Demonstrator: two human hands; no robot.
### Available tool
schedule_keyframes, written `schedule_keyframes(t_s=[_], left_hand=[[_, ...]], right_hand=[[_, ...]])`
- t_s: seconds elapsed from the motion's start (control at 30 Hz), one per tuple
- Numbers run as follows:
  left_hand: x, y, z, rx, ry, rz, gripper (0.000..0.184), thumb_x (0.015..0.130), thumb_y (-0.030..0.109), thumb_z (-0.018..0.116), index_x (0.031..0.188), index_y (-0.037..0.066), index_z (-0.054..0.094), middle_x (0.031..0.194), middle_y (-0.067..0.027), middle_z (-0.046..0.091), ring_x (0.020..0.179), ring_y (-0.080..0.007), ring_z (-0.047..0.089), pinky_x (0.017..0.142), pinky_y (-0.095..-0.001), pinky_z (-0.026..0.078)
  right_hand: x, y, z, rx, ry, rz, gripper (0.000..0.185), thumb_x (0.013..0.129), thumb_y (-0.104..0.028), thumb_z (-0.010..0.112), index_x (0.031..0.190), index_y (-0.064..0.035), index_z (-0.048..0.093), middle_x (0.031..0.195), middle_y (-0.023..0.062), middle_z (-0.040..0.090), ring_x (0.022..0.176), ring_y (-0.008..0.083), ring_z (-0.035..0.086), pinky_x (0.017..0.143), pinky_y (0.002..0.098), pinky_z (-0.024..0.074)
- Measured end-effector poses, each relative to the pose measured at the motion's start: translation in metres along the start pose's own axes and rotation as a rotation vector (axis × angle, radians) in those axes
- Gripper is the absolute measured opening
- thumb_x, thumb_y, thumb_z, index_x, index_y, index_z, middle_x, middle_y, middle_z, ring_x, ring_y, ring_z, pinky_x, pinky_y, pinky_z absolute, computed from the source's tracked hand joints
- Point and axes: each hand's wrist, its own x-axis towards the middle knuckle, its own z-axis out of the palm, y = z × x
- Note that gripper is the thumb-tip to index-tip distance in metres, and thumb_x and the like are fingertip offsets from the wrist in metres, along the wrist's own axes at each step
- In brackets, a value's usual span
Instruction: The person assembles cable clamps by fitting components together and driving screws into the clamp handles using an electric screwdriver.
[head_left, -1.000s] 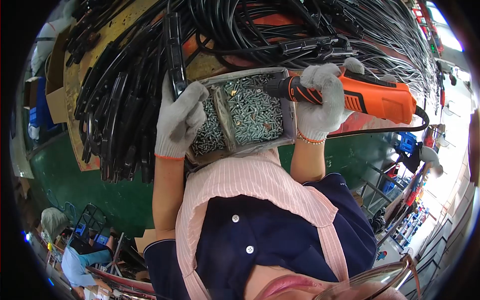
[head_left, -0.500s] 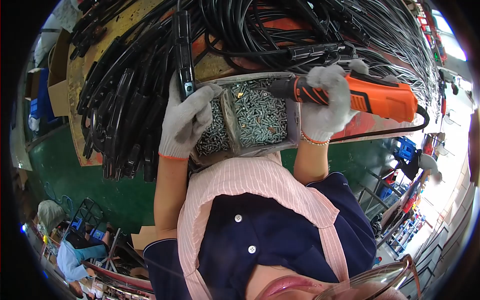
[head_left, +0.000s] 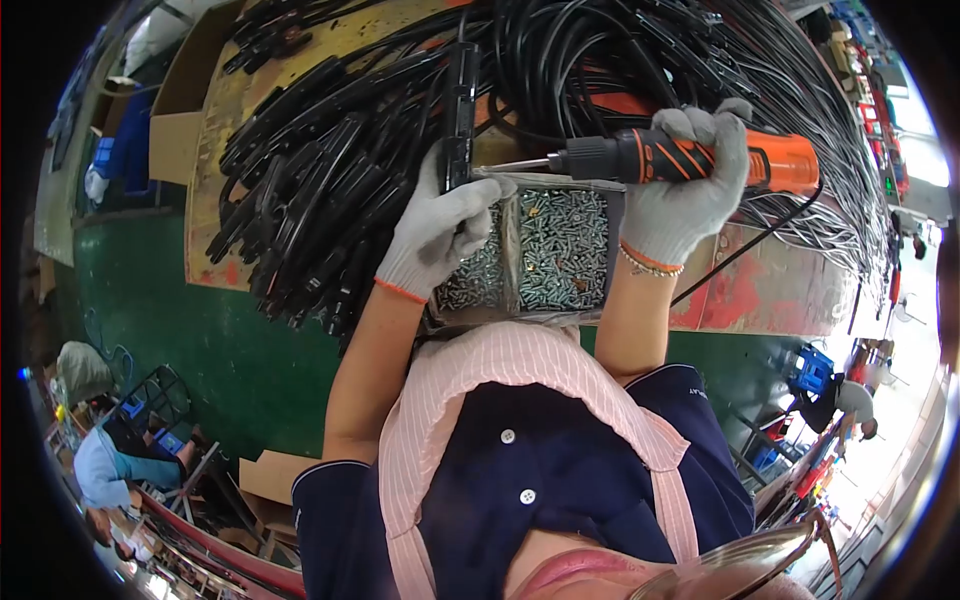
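Note:
My left hand [head_left: 437,228], in a white knit glove, is closed around the lower end of a long black plastic cable connector [head_left: 461,105], which stands nearly upright in the view. My gloved right hand [head_left: 690,200] is wrapped around an orange and black electric screwdriver [head_left: 787,162]. The tool lies roughly level, and its thin metal bit [head_left: 520,163] points left at the connector's side, just above my left thumb. Whether the tip touches is hard to tell. Below the bit, a divided box [head_left: 513,255] holds many small silver screws [head_left: 563,240].
A heap of black connectors [head_left: 320,210] lies left of the box on the worn table [head_left: 770,290]. Coiled black cables [head_left: 540,70] and grey wires [head_left: 830,130] spread behind. The tool's cord [head_left: 745,250] trails over the table. A person [head_left: 105,465] sits at lower left.
The screwdriver has lifted from over the screw box and now points at the connector, its bit exposed. The connector has turned, so its metal-lined end opening no longer shows. The whole view has shifted.

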Motion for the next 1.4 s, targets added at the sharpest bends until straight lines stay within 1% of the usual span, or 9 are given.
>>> schedule_keyframes(t_s=[0.37,0.47,0.57,0.8,0.83,0.93,1.1,1.3,1.4], left_hand=[[-0.001,0.001,-0.002,-0.065,-0.013,0.001,0.089,0.084,0.0,0.068,0.152,0.004,0.011,0.092,-0.0143,0.068,0.052,-0.0067,0.05,0.038,-0.0208,0.037],[0.0,0.001,-0.002,-0.056,0.002,-0.019,0.09,0.084,0.0,0.069,0.152,0.004,0.009,0.092,-0.0139,0.068,0.051,-0.0068,0.05,0.037,-0.021,0.036],[0.0,0.001,0.0,-0.052,0.013,-0.024,0.092,0.084,0.0,0.069,0.153,0.004,0.008,0.092,-0.0136,0.068,0.051,-0.0068,0.05,0.037,-0.021,0.036],[0.0,0.001,-0.002,-0.019,0.02,-0.048,0.09,0.084,0.0,0.069,0.153,0.006,0.011,0.093,-0.0135,0.068,0.052,-0.007,0.051,0.038,-0.0216,0.037],[0.0,0.002,-0.001,-0.013,0.021,-0.051,0.09,0.084,-0.001,0.069,0.153,0.006,0.011,0.093,-0.0136,0.068,0.052,-0.0071,0.051,0.039,-0.0218,0.037],[-0.001,0.003,0.001,-0.005,0.025,-0.063,0.089,0.084,-0.001,0.068,0.153,0.008,0.013,0.094,-0.0137,0.067,0.054,-0.0077,0.051,0.04,-0.0224,0.038],[0.002,-0.004,-0.004,-0.056,0.044,-0.054,0.089,0.082,-0.003,0.069,0.152,0.008,0.015,0.094,-0.0122,0.067,0.054,-0.0079,0.052,0.041,-0.0224,0.038],[0.001,0.001,-0.001,-0.108,0.053,-0.071,0.087,0.08,-0.003,0.07,0.15,0.008,0.019,0.092,-0.0102,0.066,0.053,-0.0075,0.052,0.043,-0.0224,0.04],[0.004,0.0,-0.009,-0.175,-0.032,-0.097,0.089,0.079,-0.005,0.071,0.15,0.007,0.019,0.092,-0.0098,0.066,0.053,-0.0073,0.052,0.044,-0.0224,0.041]], right_hand=[[-0.009,0.03,0.009,-0.291,0.158,-0.105,0.027,0.092,-0.001,0.06,0.116,-0.0088,0.051,0.073,-0.0007,0.05,0.067,0.0088,0.05,0.069,0.0274,0.048],[-0.009,0.031,0.0,-0.182,0.025,-0.102,0.039,0.088,0.002,0.058,0.124,-0.0056,0.047,0.076,0.0059,0.056,0.066,0.0136,0.054,0.062,0.0321,0.0509],[-0.02,0.029,0.017,-0.334,-0.026,-0.129,0.038,0.091,0.001,0.058,0.125,-0.0097,0.044,0.073,-0.0008,0.048,0.066,0.0083,0.045,0.066,0.0275,0.0436],[-0.033,0.025,0.03,-0.435,-0.35,-0.133,0.044,0.09,0.001,0.056,0.129,-0.0092,0.041,0.074,0.0032,0.049,0.065,0.0117,0.043,0.064,0.0296,0.042],[-0.031,0.027,0.027,-0.257,-0.344,-0.106,0.054,0.085,0.011,0.06,0.133,-0.0059,0.041,0.078,0.0098,0.06,0.063,0.021,0.058,0.06,0.037,0.053],[-0.038,0.03,0.042,-0.294,-0.374,-0.074,0.056,0.084,0.012,0.061,0.133,-0.0044,0.041,0.082,0.0106,0.062,0.068,0.0213,0.061,0.063,0.0365,0.0546],[-0.045,0.04,0.061,-0.849,-0.412,-0.254,0.058,0.086,0.009,0.056,0.138,-0.0052,0.036,0.079,0.0083,0.057,0.065,0.0192,0.058,0.06,0.0354,0.0517],[-0.038,0.049,0.056,-0.682,-0.274,-0.102,0.044,0.085,0.008,0.06,0.125,-0.002,0.045,0.076,0.0102,0.06,0.063,0.0173,0.057,0.065,0.0336,0.0507],[-0.027,0.046,0.057,-0.832,-0.475,-0.075,0.043,0.085,0.007,0.061,0.124,-0.0024,0.046,0.076,0.0104,0.061,0.062,0.0173,0.057,0.065,0.0339,0.0503]])
